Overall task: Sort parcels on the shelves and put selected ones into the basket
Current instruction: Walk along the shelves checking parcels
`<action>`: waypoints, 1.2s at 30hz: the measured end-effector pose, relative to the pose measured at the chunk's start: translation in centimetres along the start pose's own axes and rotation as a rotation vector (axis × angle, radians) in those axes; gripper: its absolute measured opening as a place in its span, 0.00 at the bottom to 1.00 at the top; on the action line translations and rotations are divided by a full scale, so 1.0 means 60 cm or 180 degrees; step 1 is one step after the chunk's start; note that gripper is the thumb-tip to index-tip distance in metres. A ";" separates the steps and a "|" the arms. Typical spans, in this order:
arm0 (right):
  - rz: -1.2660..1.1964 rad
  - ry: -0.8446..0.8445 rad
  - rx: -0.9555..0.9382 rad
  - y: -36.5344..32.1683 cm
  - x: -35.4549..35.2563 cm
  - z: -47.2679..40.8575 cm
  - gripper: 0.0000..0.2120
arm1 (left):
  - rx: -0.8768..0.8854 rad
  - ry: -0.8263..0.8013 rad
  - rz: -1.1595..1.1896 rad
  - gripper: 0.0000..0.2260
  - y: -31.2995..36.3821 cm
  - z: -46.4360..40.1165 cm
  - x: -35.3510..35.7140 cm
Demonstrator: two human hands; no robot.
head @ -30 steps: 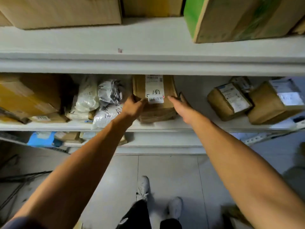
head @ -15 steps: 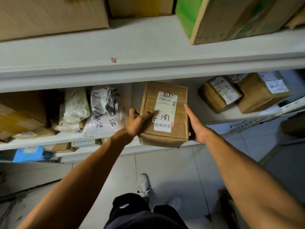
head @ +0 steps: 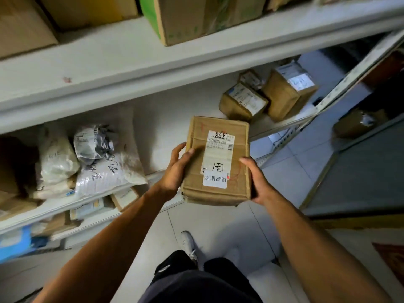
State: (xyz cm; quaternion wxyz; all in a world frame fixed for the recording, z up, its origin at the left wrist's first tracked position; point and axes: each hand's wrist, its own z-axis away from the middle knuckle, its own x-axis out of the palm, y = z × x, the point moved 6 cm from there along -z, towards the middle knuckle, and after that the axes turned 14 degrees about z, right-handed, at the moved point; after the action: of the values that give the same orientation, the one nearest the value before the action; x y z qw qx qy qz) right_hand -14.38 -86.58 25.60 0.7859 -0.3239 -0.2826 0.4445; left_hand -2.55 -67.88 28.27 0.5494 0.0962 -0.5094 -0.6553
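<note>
I hold a flat brown cardboard parcel [head: 218, 162] in front of the shelves, clear of the middle shelf [head: 166, 114]. Its white label faces up with handwritten numbers and a small white sticker below. My left hand [head: 175, 171] grips its left edge, thumb on top. My right hand [head: 258, 180] grips the right edge, thumb on the top face. No basket is in view.
White and grey plastic mail bags [head: 98, 162] lie on the middle shelf at the left. Two taped brown boxes [head: 269, 99] stand at the right end. Large cartons [head: 196, 16] fill the upper shelf. More parcels [head: 87, 211] sit on the lower shelf. Tiled floor and my feet are below.
The parcel has come off the middle shelf toward me and now hangs over the floor in both hands. The view has swung to the right.
</note>
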 end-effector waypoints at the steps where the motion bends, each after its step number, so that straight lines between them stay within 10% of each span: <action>1: -0.0099 0.0088 -0.0074 0.007 -0.025 0.014 0.35 | -0.0065 -0.0044 0.0040 0.32 -0.013 -0.004 0.021; 9: -0.0645 0.0978 -0.0263 0.090 -0.239 0.162 0.53 | -0.0636 -0.1067 -0.0489 0.31 -0.137 -0.023 0.239; 22: -0.1586 0.1767 -0.0818 0.266 -0.453 0.433 0.39 | -0.1310 -0.1939 -0.1051 0.31 -0.374 0.080 0.531; 28: -0.2069 0.2533 -0.0673 0.386 -0.515 0.573 0.52 | -0.1747 -0.2864 -0.1304 0.22 -0.501 0.179 0.669; 36: -0.3140 0.3302 -0.0742 0.543 -0.529 0.725 0.48 | -0.2352 -0.3575 -0.2111 0.34 -0.673 0.295 0.798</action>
State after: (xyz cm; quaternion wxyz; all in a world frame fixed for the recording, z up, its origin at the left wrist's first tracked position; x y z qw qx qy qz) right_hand -77.16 -90.49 23.29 0.8882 -0.4096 -0.0322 -0.2057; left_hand -57.90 -102.06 25.96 -0.0230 -0.2950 -0.4043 -0.8654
